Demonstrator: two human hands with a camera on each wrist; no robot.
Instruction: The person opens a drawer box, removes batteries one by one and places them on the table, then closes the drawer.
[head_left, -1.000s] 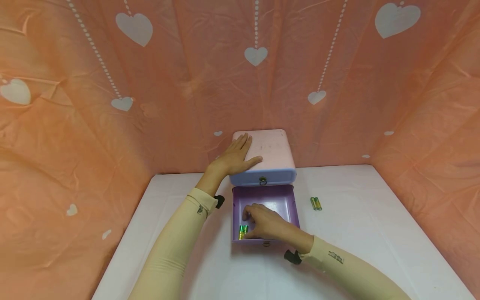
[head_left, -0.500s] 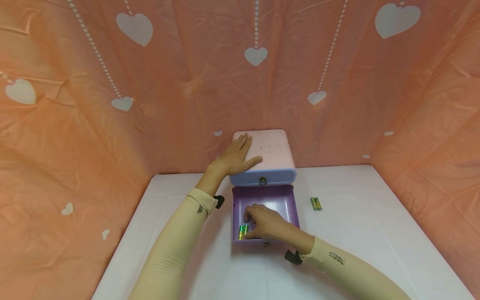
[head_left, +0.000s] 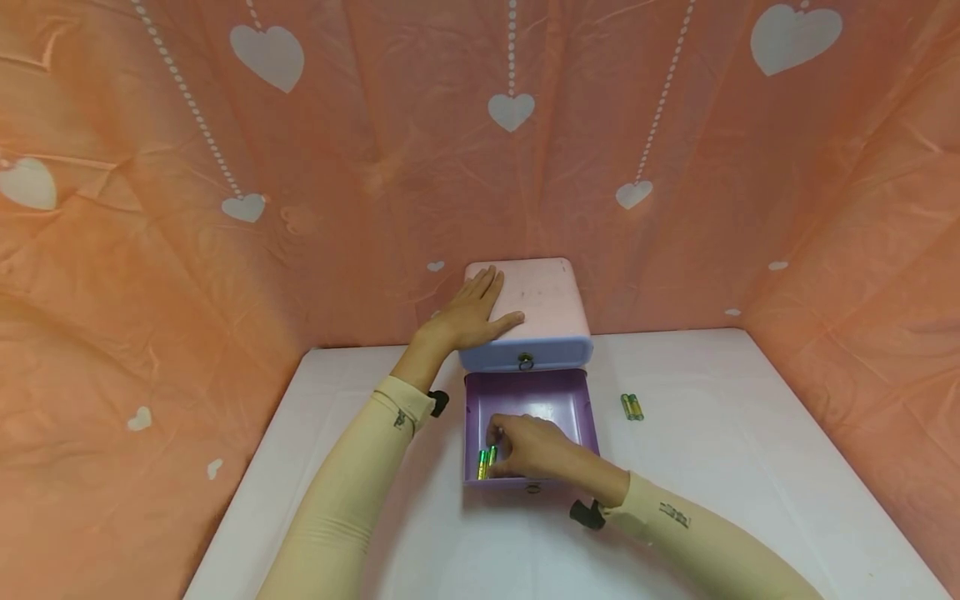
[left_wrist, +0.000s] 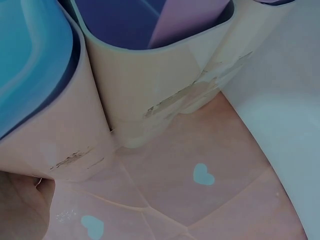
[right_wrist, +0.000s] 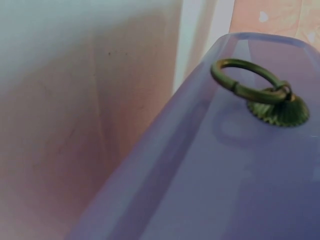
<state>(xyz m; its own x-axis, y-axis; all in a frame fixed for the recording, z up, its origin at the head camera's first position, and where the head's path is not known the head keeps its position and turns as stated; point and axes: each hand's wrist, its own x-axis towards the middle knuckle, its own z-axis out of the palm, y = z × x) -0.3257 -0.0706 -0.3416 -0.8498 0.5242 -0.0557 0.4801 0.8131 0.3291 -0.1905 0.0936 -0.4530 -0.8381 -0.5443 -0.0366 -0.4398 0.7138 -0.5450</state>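
The right battery (head_left: 492,457) of the two in the drawer (head_left: 543,386) has been shifted within the last half second: its far end is now set slightly past that of the left battery (head_left: 482,465), with which it was level before. Whether it has been tipped up or merely slid cannot be told. Both are held within the drawer's near left corner. It appears to be pinched between the thumb and curled fingers of the right hand (head_left: 534,450), which is opened only narrowly, though the exact contact is too small to be made out. The work is therefore judged to have been carried from reaching into gripping; no clear lift is shown. Nothing else is seen to be altered: the left hand (head_left: 468,315) is laid on the box (head_left: 540,292), fingers straight and nothing grasped, and the outer pair (head_left: 632,407) is left side by side on the desk (head_left: 697,467), right of the drawer.
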